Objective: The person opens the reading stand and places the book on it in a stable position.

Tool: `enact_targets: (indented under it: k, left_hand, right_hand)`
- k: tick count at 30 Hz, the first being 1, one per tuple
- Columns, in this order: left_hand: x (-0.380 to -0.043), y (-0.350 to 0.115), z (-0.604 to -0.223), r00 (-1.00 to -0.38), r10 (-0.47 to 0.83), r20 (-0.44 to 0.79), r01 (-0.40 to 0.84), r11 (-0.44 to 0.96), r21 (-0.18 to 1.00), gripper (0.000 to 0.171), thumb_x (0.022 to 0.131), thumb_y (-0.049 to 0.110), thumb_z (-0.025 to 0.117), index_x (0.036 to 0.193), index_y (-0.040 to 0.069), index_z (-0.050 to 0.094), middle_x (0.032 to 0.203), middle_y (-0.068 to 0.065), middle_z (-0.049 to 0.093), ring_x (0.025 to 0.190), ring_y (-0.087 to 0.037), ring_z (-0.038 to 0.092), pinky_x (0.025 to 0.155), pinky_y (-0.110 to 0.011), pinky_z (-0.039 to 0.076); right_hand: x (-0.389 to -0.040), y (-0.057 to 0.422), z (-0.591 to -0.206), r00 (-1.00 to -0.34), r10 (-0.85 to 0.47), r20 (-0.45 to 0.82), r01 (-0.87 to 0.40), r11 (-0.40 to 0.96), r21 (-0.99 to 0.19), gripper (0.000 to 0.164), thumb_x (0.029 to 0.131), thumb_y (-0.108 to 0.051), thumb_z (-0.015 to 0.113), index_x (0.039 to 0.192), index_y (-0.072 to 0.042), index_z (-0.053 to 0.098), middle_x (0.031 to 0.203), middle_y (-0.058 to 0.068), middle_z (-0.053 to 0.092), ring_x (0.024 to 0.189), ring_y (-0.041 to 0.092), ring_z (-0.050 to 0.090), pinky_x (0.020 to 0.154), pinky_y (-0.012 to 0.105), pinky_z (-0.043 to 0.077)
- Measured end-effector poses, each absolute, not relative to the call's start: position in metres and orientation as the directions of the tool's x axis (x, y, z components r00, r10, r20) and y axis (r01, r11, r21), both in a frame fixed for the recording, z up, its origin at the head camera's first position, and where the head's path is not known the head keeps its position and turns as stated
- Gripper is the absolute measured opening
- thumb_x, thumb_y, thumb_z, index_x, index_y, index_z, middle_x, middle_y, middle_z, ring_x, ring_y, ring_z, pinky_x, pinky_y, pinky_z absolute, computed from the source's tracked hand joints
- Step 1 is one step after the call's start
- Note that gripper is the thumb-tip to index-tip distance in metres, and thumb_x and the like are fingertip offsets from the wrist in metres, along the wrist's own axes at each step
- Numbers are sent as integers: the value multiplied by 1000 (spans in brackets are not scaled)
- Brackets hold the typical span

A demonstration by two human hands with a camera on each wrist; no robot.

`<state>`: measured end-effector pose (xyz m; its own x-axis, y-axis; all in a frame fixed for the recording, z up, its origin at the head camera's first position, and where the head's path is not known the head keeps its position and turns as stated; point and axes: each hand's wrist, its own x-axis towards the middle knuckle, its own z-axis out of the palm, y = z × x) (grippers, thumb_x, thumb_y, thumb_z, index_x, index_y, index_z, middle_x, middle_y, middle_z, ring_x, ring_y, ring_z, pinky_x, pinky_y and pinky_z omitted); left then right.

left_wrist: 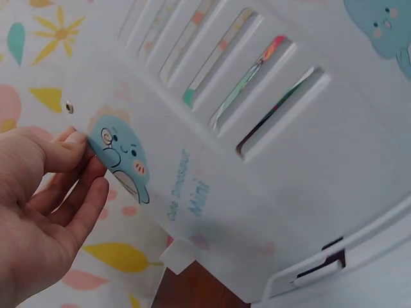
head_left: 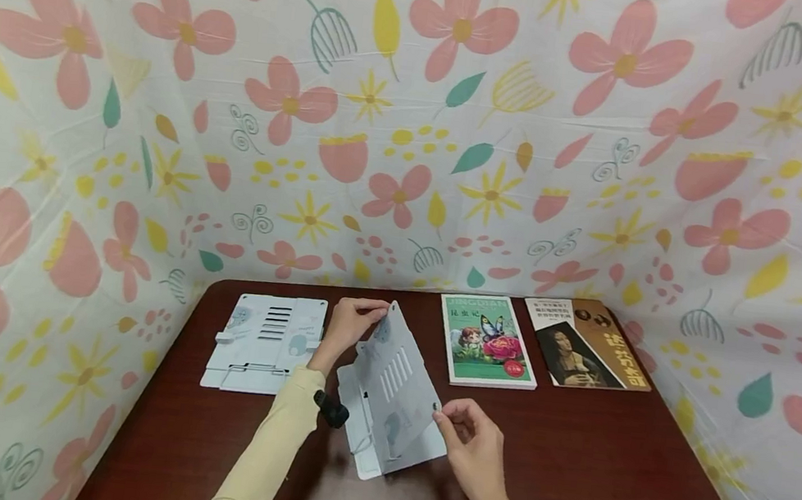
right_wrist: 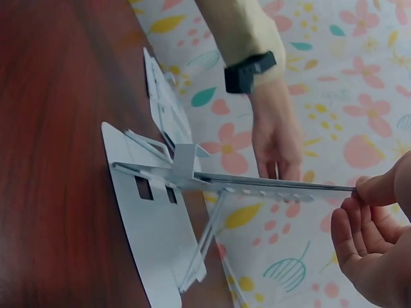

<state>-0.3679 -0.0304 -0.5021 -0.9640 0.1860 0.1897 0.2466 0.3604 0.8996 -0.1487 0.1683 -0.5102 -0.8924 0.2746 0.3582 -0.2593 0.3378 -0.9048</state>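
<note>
A white folding book stand [head_left: 400,390] with slots and blue dinosaur prints is on the table, its panel [left_wrist: 186,147] tilted up from the base [right_wrist: 144,218]. My left hand [head_left: 350,331] pinches the panel's far upper corner, beside the dinosaur print in the left wrist view. With thumb and fingers, my right hand [head_left: 475,448] pinches the panel's near right corner. From the side, the right wrist view shows wire supports [right_wrist: 204,244] between panel and base.
A second white book stand [head_left: 263,350] lies flat at the left. Farther back on the right lie a green-covered book [head_left: 466,356] and a brown one with a portrait [head_left: 626,358]. A flower-printed cloth [head_left: 401,118] hangs around the dark red table [head_left: 606,471].
</note>
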Motion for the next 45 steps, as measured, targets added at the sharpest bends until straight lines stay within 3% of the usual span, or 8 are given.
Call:
enact_targets:
  k: [13,40,45]
  left_hand:
    - [-368,-67,-508,-974,149,173,214,333,918,18,94,16,74,111,16,80,113,-6,77,108,-24,71,90,-40,58]
    - [-342,-99,-506,-964,113,241,265,319,910,16,92,12,75,107,8,78,102,-11,77,92,-18,71,78,-25,57]
    - [-339,-101,-506,-968,112,225,249,306,919,16,92,13,75,108,10,78,101,-10,76,90,-15,70,77,-23,56]
  right_hand:
    - [-180,189,-506,-906,236,350,-226,430,-874,11,86,0,78,86,-4,69,78,6,72,67,3,62,62,18,53]
    - [-271,229,-499,-896,253,366,-169,567,-806,11,90,-8,77,92,0,70,85,16,73,70,-2,57,65,8,45]
    - [-283,229,-496,-898,253,359,-165,563,-810,12,92,-10,75,95,0,71,88,17,73,75,8,62,66,10,46]
